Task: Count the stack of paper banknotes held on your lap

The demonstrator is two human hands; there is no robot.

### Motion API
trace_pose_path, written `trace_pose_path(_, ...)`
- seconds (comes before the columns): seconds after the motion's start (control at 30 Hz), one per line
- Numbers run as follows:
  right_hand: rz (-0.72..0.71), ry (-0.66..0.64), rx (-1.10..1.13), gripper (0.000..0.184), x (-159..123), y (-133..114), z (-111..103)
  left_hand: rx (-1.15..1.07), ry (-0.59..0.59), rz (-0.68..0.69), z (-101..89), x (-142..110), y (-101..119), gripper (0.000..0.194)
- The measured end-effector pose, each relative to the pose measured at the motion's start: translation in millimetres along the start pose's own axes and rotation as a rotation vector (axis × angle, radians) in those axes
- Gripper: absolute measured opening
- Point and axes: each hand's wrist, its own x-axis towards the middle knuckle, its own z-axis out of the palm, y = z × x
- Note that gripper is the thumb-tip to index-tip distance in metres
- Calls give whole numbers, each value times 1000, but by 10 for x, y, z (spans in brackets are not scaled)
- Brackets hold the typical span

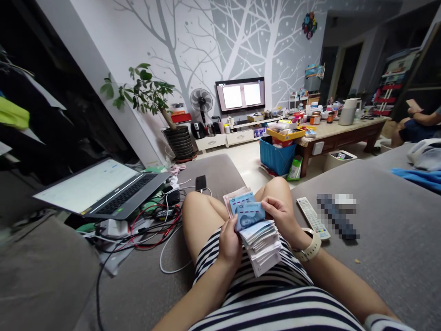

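Note:
Above my lap I hold a thick bundle of paper notes (263, 250), blue on top with a portrait print, much like banknotes. My left hand (229, 241) is closed round the bundle's left side, its thumb on the front. With thumb and fingers, my right hand (279, 215) pinches the right edge of the top blue note (248, 215). More blue and pinkish notes fan out behind it. The pale lower ends of the bundle spread over the striped clothing (275, 303). My right wrist wears a light-coloured watch (312, 247).
On the grey sofa, a laptop (127, 188) and tangled cables (155, 225) lie left; a phone (200, 183) is ahead. A white remote (313, 218) lies right, beside a blurred-out dark object. Beyond stand a cluttered table (365, 126) and blue bin (277, 156). Another person (422, 122) sits far right.

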Motion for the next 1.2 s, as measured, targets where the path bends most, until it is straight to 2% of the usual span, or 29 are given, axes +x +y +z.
trace_pose_path(0.27,-24,-12,6,38,-8,26,-6,93,26,22,-21,-11,14,25)
trace_pose_path(0.73,-21,-9,-45,45,0,-7,24,-23,-77,-54,34,-50,40,33)
trace_pose_path(1.03,-1,56,-98,44,85,105,-40,-7,-101,-54,95,-125,121,32)
trace_pose_path(1.2,16,63,-89,45,77,86,-37,-10,-155,-90,93,-144,118,33)
